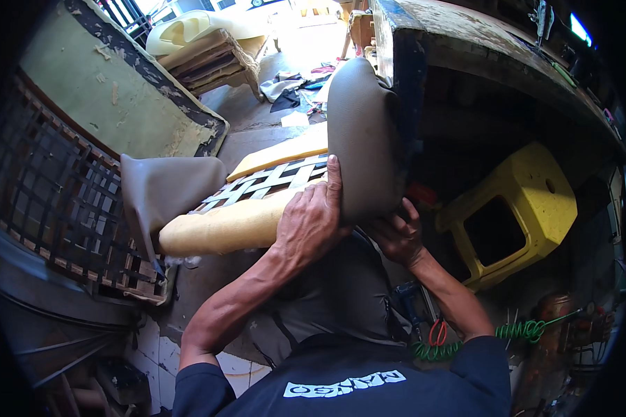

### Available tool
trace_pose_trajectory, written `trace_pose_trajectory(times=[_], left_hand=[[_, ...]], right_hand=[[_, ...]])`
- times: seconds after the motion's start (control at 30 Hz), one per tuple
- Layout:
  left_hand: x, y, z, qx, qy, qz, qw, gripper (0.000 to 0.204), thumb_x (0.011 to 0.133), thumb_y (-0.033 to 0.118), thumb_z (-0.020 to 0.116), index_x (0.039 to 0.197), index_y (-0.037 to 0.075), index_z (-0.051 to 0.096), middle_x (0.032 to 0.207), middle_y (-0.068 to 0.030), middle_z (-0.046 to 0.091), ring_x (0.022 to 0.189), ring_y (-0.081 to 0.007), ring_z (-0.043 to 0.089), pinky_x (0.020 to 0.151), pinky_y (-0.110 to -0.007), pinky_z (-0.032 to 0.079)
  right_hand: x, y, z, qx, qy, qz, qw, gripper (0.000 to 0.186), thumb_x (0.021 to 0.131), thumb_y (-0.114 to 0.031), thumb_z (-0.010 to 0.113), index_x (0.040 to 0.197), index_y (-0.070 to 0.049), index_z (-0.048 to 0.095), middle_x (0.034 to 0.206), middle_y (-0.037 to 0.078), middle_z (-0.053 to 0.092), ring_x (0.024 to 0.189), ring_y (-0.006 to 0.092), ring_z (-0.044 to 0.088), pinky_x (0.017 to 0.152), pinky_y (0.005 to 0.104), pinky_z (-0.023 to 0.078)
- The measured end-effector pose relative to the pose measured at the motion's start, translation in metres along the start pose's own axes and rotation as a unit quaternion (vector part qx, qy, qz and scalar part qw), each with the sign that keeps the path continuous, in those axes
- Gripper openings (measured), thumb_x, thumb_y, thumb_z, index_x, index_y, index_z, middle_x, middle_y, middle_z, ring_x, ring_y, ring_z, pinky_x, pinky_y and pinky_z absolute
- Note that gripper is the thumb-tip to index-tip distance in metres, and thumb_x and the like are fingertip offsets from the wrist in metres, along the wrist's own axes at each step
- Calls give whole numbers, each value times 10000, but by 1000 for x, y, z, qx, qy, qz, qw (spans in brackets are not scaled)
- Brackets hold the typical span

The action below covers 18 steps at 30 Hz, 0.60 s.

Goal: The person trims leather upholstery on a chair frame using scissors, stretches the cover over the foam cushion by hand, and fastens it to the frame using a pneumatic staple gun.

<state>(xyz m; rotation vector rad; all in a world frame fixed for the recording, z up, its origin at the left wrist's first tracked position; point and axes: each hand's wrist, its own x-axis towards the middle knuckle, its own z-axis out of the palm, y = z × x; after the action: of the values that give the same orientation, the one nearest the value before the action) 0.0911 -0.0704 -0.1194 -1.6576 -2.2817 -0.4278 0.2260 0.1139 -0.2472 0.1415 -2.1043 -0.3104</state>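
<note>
In front of me lies a chair frame with a padded yellow foam edge [222,228] and woven webbing straps [275,177]. A rounded armrest [362,139] in grey-brown upholstery stands up on its right side. A matching grey cover [170,181] wraps the left end, its lower part hanging loose. My left hand [308,215] lies on the foam at the foot of the armrest, thumb stretched up against the upholstery. Beneath the armrest's lower right edge is my right hand [396,235], fingers curled; what they pinch there is hidden in shadow.
A yellow plastic stool [511,212] lies tipped over on the right, near a coiled green air hose [525,330]. A worn workbench [459,24] runs along the upper right. A webbed frame [55,181] leans at left. Cloth scraps [295,90] litter the floor ahead.
</note>
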Motion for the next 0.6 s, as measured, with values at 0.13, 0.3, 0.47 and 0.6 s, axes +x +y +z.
trace_pose_trajectory(times=[0.13, 0.3, 0.47, 0.6], left_hand=[[-3, 4, 9, 10, 54, 11, 998, 1209, 797, 368, 834, 1608, -139, 94, 971, -228, 661, 914, -368, 693, 847, -453, 560], [-3, -3, -3, 12, 8, -8, 1000, 1209, 807, 379, 828, 1597, -160, 87, 986, -241, 671, 910, -384, 701, 850, -456, 565], [-4, -9, -25, 40, -35, -3, 999, 1270, 784, 341, 859, 1579, -185, 20, 981, -292, 698, 880, -398, 722, 788, -452, 579], [-14, -16, -56, 52, -103, -15, 993, 1319, 785, 394, 862, 1565, -203, -18, 1051, -323, 706, 928, -430, 731, 799, -467, 580]], right_hand=[[-3, -12, 12, 42, -25, 66, 997, 273, 898, -229, 729, 1159, -270, 797, 1243, -55, 734, 1386, 202, 541, 1240, 547, 304], [-2, -28, -9, 135, -63, 115, 982, 365, 919, -131, 648, 1266, -175, 753, 1374, 29, 688, 1392, 226, 545, 1189, 529, 369], [-115, -59, -20, 278, -91, 343, 893, 511, 883, -57, 617, 1393, -78, 642, 1222, 246, 693, 1090, 413, 676, 923, 493, 558], [-254, -100, -26, 188, -463, 561, 660, 544, 885, -254, 750, 1383, -121, 575, 1111, 314, 683, 1062, 503, 667, 867, 571, 540]])
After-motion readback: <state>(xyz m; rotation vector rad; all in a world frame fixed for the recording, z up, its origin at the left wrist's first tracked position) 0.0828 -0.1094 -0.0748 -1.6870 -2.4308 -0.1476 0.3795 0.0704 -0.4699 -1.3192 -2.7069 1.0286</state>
